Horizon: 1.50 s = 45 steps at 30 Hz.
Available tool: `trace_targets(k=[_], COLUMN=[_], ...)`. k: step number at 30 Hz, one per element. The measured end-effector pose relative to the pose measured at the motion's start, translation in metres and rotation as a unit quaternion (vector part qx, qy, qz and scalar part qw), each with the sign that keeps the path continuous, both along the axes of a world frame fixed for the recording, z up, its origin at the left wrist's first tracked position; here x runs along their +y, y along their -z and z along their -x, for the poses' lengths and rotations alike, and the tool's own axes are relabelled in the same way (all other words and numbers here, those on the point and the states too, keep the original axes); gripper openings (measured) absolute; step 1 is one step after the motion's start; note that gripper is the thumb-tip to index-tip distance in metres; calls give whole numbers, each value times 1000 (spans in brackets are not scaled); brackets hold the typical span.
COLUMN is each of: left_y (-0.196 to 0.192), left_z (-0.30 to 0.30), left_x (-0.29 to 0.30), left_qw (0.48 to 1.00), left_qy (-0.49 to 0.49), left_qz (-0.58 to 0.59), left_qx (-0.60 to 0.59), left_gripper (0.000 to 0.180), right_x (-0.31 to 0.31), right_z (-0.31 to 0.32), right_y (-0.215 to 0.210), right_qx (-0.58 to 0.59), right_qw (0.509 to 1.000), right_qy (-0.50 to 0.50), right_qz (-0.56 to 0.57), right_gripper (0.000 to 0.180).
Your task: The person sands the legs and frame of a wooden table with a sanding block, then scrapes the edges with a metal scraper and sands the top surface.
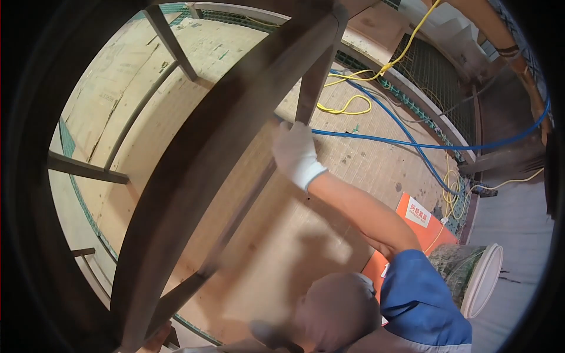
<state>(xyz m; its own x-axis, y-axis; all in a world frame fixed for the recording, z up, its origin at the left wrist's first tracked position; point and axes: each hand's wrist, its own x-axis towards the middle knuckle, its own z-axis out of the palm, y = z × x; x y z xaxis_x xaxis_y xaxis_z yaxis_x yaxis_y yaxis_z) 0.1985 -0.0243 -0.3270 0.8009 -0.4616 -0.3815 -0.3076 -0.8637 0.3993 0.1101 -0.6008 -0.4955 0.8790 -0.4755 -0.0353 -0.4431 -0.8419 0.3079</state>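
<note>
Beneath and around the grip (296,154), a broad surface of pale tan board (376,170) is spread; well to the left it is crossed by a dark seam (112,115), and to the right it is dotted with stains (345,159). Its edge is bordered by green mesh (67,140). To the right of the grip, blue hose (406,143) and yellow cord (353,112) are laid across it. Below and to the right, 1 orange package (428,234) and 1 pale-rimmed bucket (456,267) are placed near a wrinkled grey surface (521,247). A soft shadow (321,250) is cast on the board below the grip.
</note>
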Motion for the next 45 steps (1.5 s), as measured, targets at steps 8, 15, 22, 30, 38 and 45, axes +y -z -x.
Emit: trace_targets(k=[8,15,22,30,38,45], left_y=[15,24,24,18,23,30], left_z=[-2,-6,-17,-18,-23,-40], left_x=[1,-1,-3,-8,-19,-25], left_qw=[1000,999,996,993,985,978], left_qy=[7,32,53,29,-7,-27], left_qz=[-20,-39,-65,-101,-127,-143], left_qx=[9,9,1,54,113,152], left_gripper=[49,53,57,54,49,45], right_x=[-1,-42,-49,-49,-33,-4], right_z=[48,86,75,52,71,54], right_y=[-1,16,23,41,41,31], right_qx=[-380,-391,-399,-445,-443,-403], right_qw=[913,900,902,879,873,883], right_qy=[-86,-114,-97,-124,-83,-70], right_qz=[-122,-157,-137,-118,-187,-231], right_gripper=[40,38,29,31,35,36])
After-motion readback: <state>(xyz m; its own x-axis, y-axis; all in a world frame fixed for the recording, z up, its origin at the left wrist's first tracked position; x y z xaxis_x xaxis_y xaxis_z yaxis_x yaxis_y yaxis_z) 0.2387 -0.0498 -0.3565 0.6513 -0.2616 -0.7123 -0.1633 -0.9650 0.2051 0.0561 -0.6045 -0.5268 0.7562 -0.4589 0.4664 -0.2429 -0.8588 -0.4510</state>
